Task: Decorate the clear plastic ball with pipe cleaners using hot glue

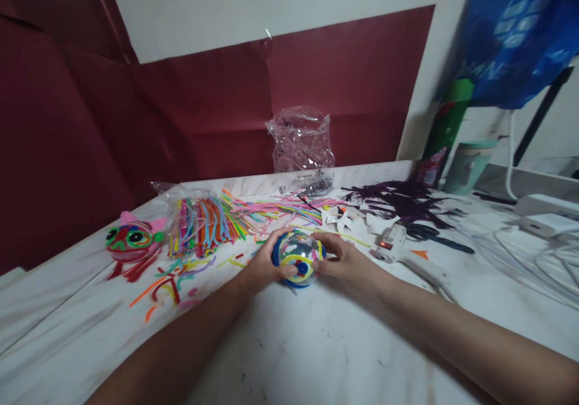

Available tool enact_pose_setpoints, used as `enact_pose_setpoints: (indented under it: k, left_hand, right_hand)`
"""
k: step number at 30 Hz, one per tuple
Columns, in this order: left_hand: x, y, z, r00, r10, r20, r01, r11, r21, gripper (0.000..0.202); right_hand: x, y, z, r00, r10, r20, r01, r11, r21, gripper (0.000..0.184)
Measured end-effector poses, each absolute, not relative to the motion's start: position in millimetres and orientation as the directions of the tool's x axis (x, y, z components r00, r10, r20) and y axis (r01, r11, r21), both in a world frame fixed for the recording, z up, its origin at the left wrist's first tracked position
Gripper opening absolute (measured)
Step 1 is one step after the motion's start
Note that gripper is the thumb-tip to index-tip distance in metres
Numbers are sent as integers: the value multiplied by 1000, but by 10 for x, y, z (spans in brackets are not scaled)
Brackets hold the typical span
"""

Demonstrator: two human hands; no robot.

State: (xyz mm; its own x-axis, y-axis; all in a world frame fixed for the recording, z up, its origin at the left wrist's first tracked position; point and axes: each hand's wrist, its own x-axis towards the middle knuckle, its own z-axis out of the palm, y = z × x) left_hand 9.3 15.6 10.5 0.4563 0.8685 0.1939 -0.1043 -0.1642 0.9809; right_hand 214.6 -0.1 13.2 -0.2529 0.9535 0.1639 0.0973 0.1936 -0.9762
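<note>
Between my two hands sits a clear plastic ball trimmed with blue and yellow pipe cleaners, with a blue spot ringed in yellow on its near side. My left hand wraps the ball's left side, thumb beside the blue spot. From the right, my right hand grips it, thumb and fingers pressed to its surface. To the right of the ball lies a white hot glue gun with a small red light. Cut bits of pipe cleaner lie scattered left of my hands.
A pink and red decorated ball stands at the left. Behind are bundled pipe cleaners, a clear plastic bag and purple strands. Dark-handled scissors, white cables and a green cup are on the right.
</note>
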Motion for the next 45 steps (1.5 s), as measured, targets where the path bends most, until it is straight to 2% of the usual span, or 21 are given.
enact_pose_setpoints:
  k: [9,26,39,45]
  left_hand:
    - [86,155,107,474,858,195,-100,-167,981,86]
    - [43,215,36,537,810,235,-130,-196,972,80]
    - [23,237,52,549,813,196,-102,-167,981,83]
    - [27,217,71,543,820,181,-93,-156,983,81]
  right_hand:
    - [2143,-21,82,-228,955,191,102,218,-971,54]
    - [2139,-85,115,-247,959,136,122,170,-978,60]
    - [2131,-52,52,-224,958,177,116,207,-971,58]
    - [2130,-66,76,-227,964,142,111,170,-979,59]
